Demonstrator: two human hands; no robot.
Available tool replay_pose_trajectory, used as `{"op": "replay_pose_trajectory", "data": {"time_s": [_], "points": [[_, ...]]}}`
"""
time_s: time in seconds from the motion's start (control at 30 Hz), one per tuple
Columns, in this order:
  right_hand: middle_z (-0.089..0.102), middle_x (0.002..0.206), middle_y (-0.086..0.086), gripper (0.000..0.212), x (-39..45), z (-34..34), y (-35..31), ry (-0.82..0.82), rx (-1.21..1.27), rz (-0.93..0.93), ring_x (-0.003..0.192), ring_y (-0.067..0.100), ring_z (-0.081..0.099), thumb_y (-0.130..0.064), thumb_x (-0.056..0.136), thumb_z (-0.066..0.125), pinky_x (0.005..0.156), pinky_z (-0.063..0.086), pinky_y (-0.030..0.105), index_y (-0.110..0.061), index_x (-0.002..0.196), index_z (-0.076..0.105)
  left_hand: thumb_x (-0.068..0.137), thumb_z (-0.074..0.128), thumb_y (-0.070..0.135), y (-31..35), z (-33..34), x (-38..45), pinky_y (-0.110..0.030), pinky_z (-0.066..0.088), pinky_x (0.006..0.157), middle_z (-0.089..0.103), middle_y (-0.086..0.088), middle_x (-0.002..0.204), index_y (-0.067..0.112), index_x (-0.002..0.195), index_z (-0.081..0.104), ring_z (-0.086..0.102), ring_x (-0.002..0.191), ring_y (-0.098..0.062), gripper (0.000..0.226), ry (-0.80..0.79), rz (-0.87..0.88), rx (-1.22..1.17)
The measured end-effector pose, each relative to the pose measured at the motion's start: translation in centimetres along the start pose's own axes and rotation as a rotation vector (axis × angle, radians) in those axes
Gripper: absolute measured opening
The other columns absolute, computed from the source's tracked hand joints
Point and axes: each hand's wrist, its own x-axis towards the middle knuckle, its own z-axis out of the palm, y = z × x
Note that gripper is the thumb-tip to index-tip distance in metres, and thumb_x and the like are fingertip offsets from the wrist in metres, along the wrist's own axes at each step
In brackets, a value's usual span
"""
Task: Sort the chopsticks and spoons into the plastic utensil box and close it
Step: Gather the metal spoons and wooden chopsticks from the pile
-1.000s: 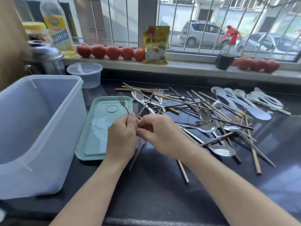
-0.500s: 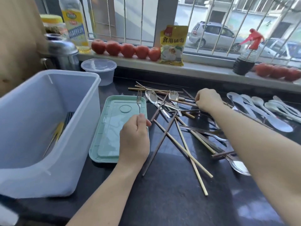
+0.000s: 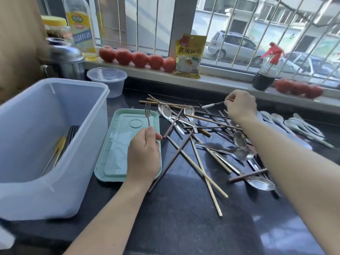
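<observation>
Countertop now: right hand [image 3: 240, 105] newly lifting small utensil [image 3: 213, 104].

Left hand [image 3: 143, 153] holding fork [image 3: 148, 115] upright, right hand [image 3: 241, 105] pinching what looks like a utensil [image 3: 211, 104]

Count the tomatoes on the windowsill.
8: five in a row left of the yellow packet, three at the sill's right end beyond the spray bottle. More may sit out of frame.

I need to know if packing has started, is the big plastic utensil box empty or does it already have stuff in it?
Not empty. The plastic utensil box is open and already holds several dark and yellowish chopsticks.
</observation>
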Motion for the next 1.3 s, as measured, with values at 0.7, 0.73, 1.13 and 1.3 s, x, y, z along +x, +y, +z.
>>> {"op": "replay_pose_trajectory", "data": {"time_s": [0.7,0.73,1.13,1.3], "points": [[0.070,0.079,0.007,0.030,-13.3,-5.8,-31.0,-0.251,0.762,-0.531,0.062,0.028,0.070,0.006,0.091,0.055,0.056,0.058,0.037,-0.023,0.084,0.060,0.106,0.039,0.010,17.0,-23.1,-1.2,-0.031,0.046,0.059,0.072,-0.006,0.066,0.014,0.092,0.055,0.058,0.055,-0.018,0.022,0.187,0.204,-0.048],[0.069,0.080,0.006,0.031,-13.7,-4.6,-32.7,-0.319,0.627,-0.615,0.066,0.028,0.069,0.007,0.089,0.053,0.059,0.057,0.037,-0.023,0.083,0.059,0.106,0.039,0.010,16.4,-25.2,-0.6,-0.033,0.045,0.061,0.074,-0.006,0.070,0.015,0.092,0.055,0.058,0.056,-0.018,0.022,0.193,0.148,0.016],[0.059,0.071,0.009,0.008,-14.1,4.8,-36.0,-0.489,-0.354,-0.730,0.067,0.029,0.056,0.003,0.078,0.052,0.050,0.038,0.026,-0.003,0.073,0.052,0.106,0.047,0.014,11.1,-30.9,1.0,-0.032,0.049,0.068,0.074,-0.002,0.078,0.013,0.097,0.067,0.063,0.060,-0.015,0.021,0.180,-0.040,0.143],[0.075,0.073,0.010,0.007,-12.7,5.7,-35.3,-0.601,-0.174,-0.549,0.075,0.027,0.074,0.002,0.070,0.070,0.070,0.063,0.043,-0.003,0.072,0.074,0.106,0.048,0.014,11.3,-29.3,1.0,-0.028,0.051,0.061,0.074,-0.003,0.077,0.012,0.098,0.066,0.062,0.059,-0.015,0.020,0.136,-0.023,0.155]]}}
